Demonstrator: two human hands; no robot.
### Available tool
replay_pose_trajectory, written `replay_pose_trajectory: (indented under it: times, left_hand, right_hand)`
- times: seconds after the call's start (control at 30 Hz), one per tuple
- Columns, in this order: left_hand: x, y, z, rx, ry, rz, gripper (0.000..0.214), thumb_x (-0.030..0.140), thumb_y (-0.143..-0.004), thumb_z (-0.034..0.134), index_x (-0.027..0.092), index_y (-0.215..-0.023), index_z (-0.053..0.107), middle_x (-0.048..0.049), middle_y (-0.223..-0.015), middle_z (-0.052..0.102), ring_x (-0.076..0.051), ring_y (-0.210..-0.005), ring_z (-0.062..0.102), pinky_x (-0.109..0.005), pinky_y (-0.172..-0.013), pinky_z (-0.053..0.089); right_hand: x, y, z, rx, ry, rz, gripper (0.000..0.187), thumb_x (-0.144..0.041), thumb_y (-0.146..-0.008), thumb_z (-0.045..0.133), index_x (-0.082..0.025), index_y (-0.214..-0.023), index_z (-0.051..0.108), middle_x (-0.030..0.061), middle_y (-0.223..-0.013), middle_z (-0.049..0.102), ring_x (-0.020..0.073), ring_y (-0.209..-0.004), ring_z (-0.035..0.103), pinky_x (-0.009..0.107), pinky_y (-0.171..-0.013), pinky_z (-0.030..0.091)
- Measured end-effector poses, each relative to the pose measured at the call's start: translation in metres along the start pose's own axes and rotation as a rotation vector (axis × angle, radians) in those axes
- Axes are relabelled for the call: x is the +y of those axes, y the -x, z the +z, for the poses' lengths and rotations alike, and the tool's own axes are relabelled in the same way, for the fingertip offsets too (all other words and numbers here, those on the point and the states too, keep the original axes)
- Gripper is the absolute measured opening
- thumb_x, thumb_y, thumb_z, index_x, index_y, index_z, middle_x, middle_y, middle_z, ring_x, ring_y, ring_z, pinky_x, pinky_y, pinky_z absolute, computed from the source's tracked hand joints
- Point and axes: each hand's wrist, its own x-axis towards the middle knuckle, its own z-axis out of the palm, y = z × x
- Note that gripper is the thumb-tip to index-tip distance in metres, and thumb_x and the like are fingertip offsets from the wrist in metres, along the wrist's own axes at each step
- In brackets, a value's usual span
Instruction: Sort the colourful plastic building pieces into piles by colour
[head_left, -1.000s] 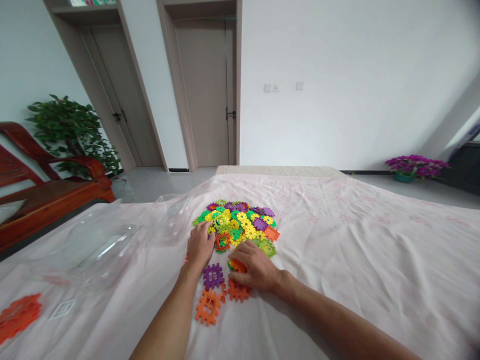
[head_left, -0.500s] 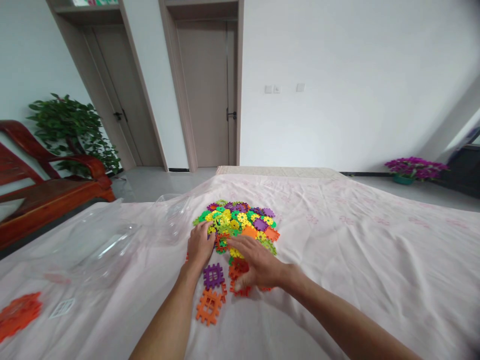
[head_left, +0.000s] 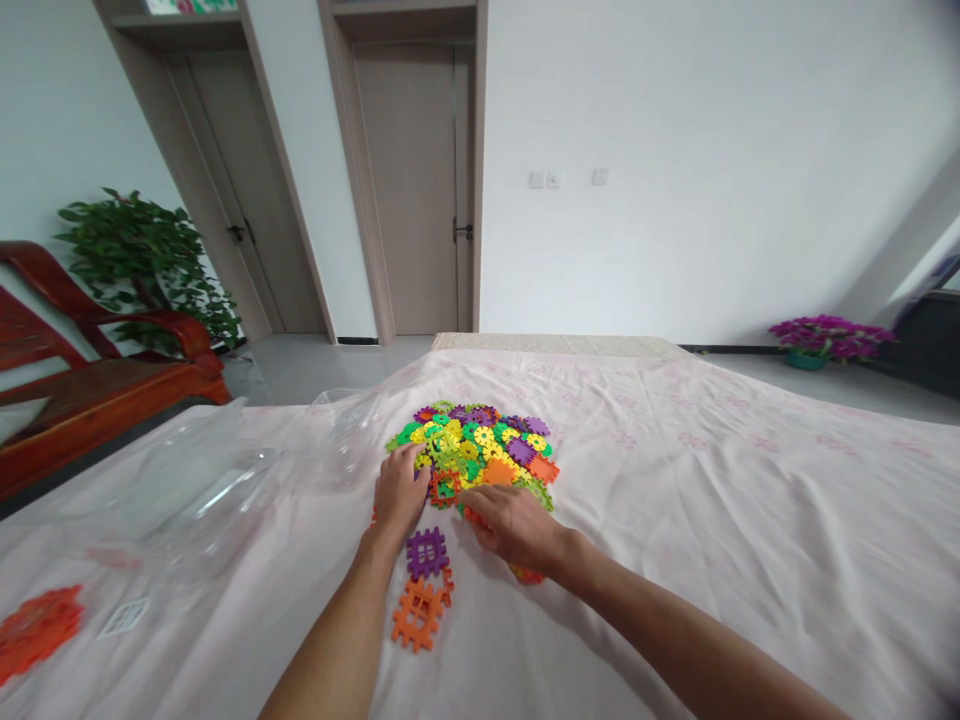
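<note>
1. Right hand: palm down with the fingers stretched nearly flat and grasping nothing, at the near edge of the tile pile. A second ago it sat cupped over orange tiles closer to the body. It has since moved forward and to the left.
2. Orange tile: only an edge shows under the right wrist. The loose orange pieces seen earlier are now mostly covered by the hand.
3. Left hand: unmoved, with the fingers curled on the pile's left edge. I cannot tell whether it holds a piece.
4. Purple tile and orange grid tile: they lie between the forearms, touching each other, and have not shifted.
5. Tile pile: yellow, green, purple and orange pieces, mid cloth-covered worktop.
6. Clear plastic bag: left of the pile.
7. Orange stack: far left.
8. Writing: the white label is too small to read. No brand is visible.
</note>
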Motion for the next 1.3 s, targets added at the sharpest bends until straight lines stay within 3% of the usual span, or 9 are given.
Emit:
replay_pose_trajectory:
  times: [0.23, 0.4, 0.47, 0.57, 0.73, 0.9, 1.07, 1.17, 1.3]
  left_hand:
    - [-0.008, -0.003, 0.005, -0.006, 0.034, 0.005, 0.042, 0.029, -0.090, 0.052, 0.022, -0.129, 0.064, -0.0085, -0.137, 0.060, -0.026, -0.127, 0.054, -0.042, -0.113, 0.039]
    - [-0.014, -0.008, 0.008, 0.024, 0.162, -0.004, 0.039, 0.024, -0.086, 0.054, 0.022, -0.123, 0.068, -0.0085, -0.133, 0.063, -0.025, -0.127, 0.055, -0.044, -0.115, 0.038]
    - [-0.017, -0.010, 0.010, 0.038, 0.235, -0.005, 0.037, 0.023, -0.084, 0.054, 0.023, -0.118, 0.070, -0.0078, -0.130, 0.065, -0.025, -0.127, 0.056, -0.045, -0.115, 0.038]
    - [-0.022, -0.014, 0.012, 0.048, 0.305, 0.006, 0.036, 0.021, -0.084, 0.053, 0.023, -0.115, 0.072, -0.0070, -0.128, 0.066, -0.024, -0.126, 0.057, -0.043, -0.116, 0.038]
    - [-0.026, -0.015, 0.012, 0.049, 0.323, 0.030, 0.037, 0.020, -0.084, 0.053, 0.021, -0.115, 0.072, -0.0080, -0.128, 0.066, -0.024, -0.126, 0.057, -0.042, -0.116, 0.038]
    - [-0.025, -0.013, 0.012, 0.049, 0.313, 0.036, 0.037, 0.020, -0.083, 0.054, 0.020, -0.116, 0.071, -0.0089, -0.128, 0.065, -0.024, -0.126, 0.057, -0.043, -0.116, 0.038]
    - [-0.024, -0.013, 0.012, 0.055, 0.290, 0.028, 0.036, 0.020, -0.083, 0.055, 0.023, -0.115, 0.071, -0.0073, -0.128, 0.065, -0.024, -0.126, 0.057, -0.043, -0.115, 0.039]
    - [-0.024, -0.013, 0.013, 0.057, 0.279, 0.024, 0.036, 0.020, -0.082, 0.056, 0.023, -0.115, 0.071, -0.0071, -0.127, 0.066, -0.024, -0.125, 0.057, -0.043, -0.115, 0.039]
    - [-0.024, -0.013, 0.013, 0.063, 0.270, 0.025, 0.036, 0.020, -0.081, 0.056, 0.024, -0.114, 0.071, -0.0065, -0.126, 0.066, -0.024, -0.125, 0.058, -0.042, -0.115, 0.039]
  right_hand:
    - [0.036, -0.034, -0.023, 0.311, -0.247, 0.429, 0.044, -0.023, -0.086, 0.062, -0.018, -0.130, 0.063, 0.0061, -0.095, 0.075, 0.0216, -0.084, 0.070, 0.029, -0.076, 0.050]
    - [0.040, -0.038, -0.027, 0.529, -0.171, 0.335, 0.060, -0.027, -0.083, 0.073, -0.019, -0.139, 0.055, 0.0148, -0.138, 0.060, 0.0313, -0.129, 0.054, 0.046, -0.107, 0.042]
    - [0.022, -0.032, -0.021, 0.474, -0.175, 0.224, 0.051, -0.032, -0.087, 0.072, -0.021, -0.135, 0.059, 0.0125, -0.134, 0.064, 0.0296, -0.125, 0.056, 0.045, -0.106, 0.043]
    - [-0.016, -0.021, -0.003, 0.212, -0.246, 0.032, 0.044, -0.048, -0.086, 0.073, -0.024, -0.122, 0.067, 0.0080, -0.115, 0.072, 0.0268, -0.109, 0.063, 0.041, -0.099, 0.047]
    - [-0.056, -0.015, 0.028, -0.060, -0.230, -0.005, 0.096, -0.070, -0.060, 0.083, -0.018, -0.136, 0.056, 0.0148, -0.124, 0.066, 0.0345, -0.114, 0.058, 0.047, -0.102, 0.045]
    - [-0.059, -0.018, 0.028, -0.187, -0.208, 0.103, 0.092, -0.057, -0.059, 0.088, -0.016, -0.135, 0.056, 0.0164, -0.122, 0.062, 0.0338, -0.108, 0.058, 0.045, -0.092, 0.048]
    - [-0.049, -0.015, 0.018, -0.261, -0.455, 0.285, 0.072, -0.043, -0.058, 0.089, -0.022, -0.122, 0.064, 0.0046, -0.105, 0.066, 0.0218, -0.087, 0.060, 0.030, -0.072, 0.045]
    - [-0.042, -0.012, 0.017, -0.271, -0.595, 0.382, 0.068, -0.033, -0.055, 0.087, -0.023, -0.119, 0.064, -0.0008, -0.095, 0.065, 0.0173, -0.081, 0.057, 0.025, -0.065, 0.042]
    - [-0.032, -0.012, 0.015, -0.213, -0.730, 0.393, 0.072, -0.025, -0.052, 0.087, -0.021, -0.120, 0.064, -0.0025, -0.092, 0.064, 0.0156, -0.080, 0.056, 0.023, -0.063, 0.042]
